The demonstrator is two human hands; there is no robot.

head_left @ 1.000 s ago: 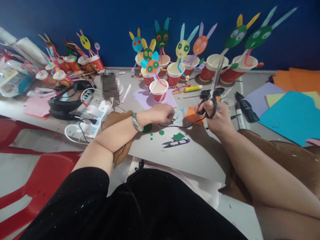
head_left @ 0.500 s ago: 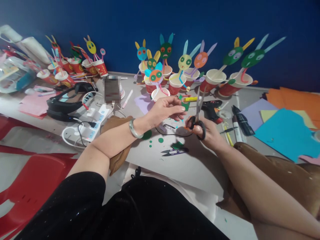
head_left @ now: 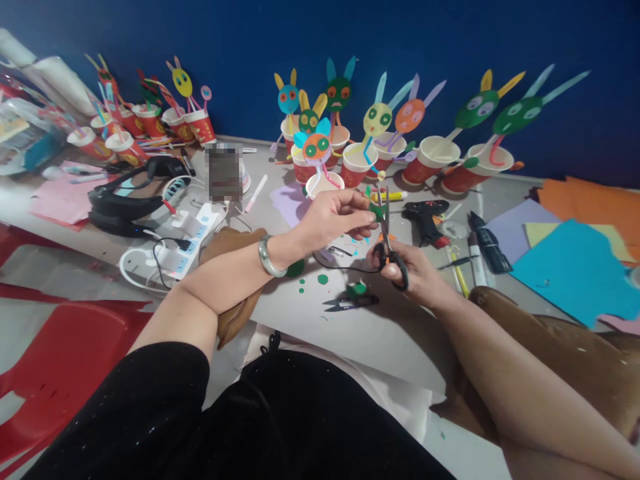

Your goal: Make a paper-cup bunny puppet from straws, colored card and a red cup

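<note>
The desk [head_left: 390, 340] runs along a blue wall [head_left: 240, 60], with a red chair [head_left: 70, 360] off its front edge at the left. Brown covers [head_left: 555, 340] lie beneath both forearms at the front edge. Toward the right end, a blue sheet [head_left: 575, 267] overlaps other coloured paper; toward the left end sit a black headset [head_left: 120, 217] and a white power strip [head_left: 200, 233]. Paper cups [head_left: 430, 167] bearing eared paper figures line the back edge, closing off the space beyond the hands, and a black glue gun [head_left: 425, 220] lies right of them. Over the desk's middle, the left hand [head_left: 335, 217] pinches a green paper piece [head_left: 377, 212], while the right hand [head_left: 407, 267] grips scissors [head_left: 384, 252], blades slightly parted at that piece. Nearer the front edge lie small snips [head_left: 350, 303] and green discs [head_left: 323, 279]. A plastic box [head_left: 30, 143] is blurred and cut off at far left; pixelation masks an upright object [head_left: 223, 173] behind the strip. The left hand covers the nearest cup's base, and its fingers hide the green piece's full outline.
</note>
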